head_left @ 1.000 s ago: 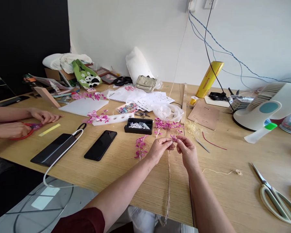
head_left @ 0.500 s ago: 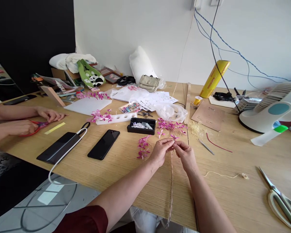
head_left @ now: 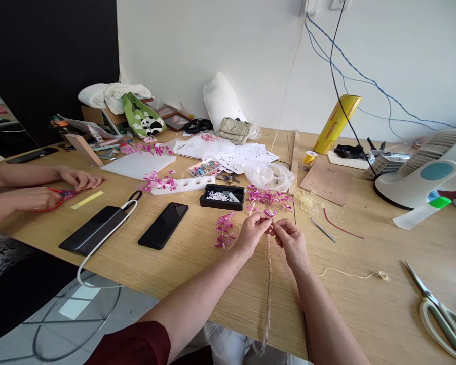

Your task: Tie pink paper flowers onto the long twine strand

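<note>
Both hands meet over the table, fingertips almost touching. My left hand (head_left: pixel 254 234) pinches a small pink flower (head_left: pixel 269 213), whose petals show above the fingers. Close beside it, my right hand (head_left: pixel 291 242) is closed in a pinch near the flower's base; what lies between its fingertips is too small to make out. A braided cord (head_left: pixel 268 294) hangs from between the hands down over the table's front edge. To the left of my left hand lies a sprig of pink flowers (head_left: pixel 225 230), and a larger bunch of pink flowers (head_left: pixel 268 197) lies just beyond both hands.
A black tray (head_left: pixel 222 205) of small white pieces and a phone (head_left: pixel 163 226) lie to the left. Large scissors (head_left: pixel 439 317), tweezers (head_left: pixel 324 229) and a fan (head_left: pixel 421 172) are on the right. At far left, a co-worker's hand holds red scissors (head_left: pixel 57 198).
The flower between my fingers has tipped and now shows its petals more broadly. My hands have barely shifted, and the braided cord hangs as before.
</note>
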`<state>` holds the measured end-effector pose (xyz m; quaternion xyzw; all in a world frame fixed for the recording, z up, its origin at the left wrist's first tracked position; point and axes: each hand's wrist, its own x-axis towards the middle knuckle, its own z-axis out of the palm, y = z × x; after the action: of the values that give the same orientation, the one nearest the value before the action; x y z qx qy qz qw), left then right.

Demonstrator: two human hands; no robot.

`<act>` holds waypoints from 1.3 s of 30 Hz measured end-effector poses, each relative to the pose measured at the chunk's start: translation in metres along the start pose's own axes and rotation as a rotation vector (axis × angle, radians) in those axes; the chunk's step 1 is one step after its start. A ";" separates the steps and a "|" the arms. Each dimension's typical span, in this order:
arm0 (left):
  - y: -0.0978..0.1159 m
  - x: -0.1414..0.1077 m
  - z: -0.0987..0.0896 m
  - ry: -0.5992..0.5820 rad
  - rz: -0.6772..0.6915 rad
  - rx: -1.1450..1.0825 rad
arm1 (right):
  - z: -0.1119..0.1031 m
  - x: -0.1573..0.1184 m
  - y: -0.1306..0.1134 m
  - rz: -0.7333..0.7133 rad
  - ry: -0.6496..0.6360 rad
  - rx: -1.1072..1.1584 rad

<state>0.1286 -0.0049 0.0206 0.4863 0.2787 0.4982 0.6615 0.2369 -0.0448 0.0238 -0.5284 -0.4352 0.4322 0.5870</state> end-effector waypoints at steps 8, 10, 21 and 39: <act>0.006 0.000 0.000 -0.014 -0.043 -0.013 | -0.004 0.003 0.009 -0.127 0.025 -0.189; 0.005 0.000 0.000 0.000 -0.028 0.010 | -0.005 0.004 0.012 -0.152 0.033 -0.259; -0.001 0.000 -0.003 -0.060 -0.013 0.027 | -0.002 0.004 0.007 -0.044 0.060 -0.007; -0.003 -0.001 -0.001 -0.056 -0.008 0.014 | -0.010 0.003 0.000 0.096 -0.077 0.358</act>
<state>0.1287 -0.0057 0.0175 0.5038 0.2656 0.4797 0.6675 0.2472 -0.0440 0.0233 -0.4188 -0.3478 0.5501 0.6332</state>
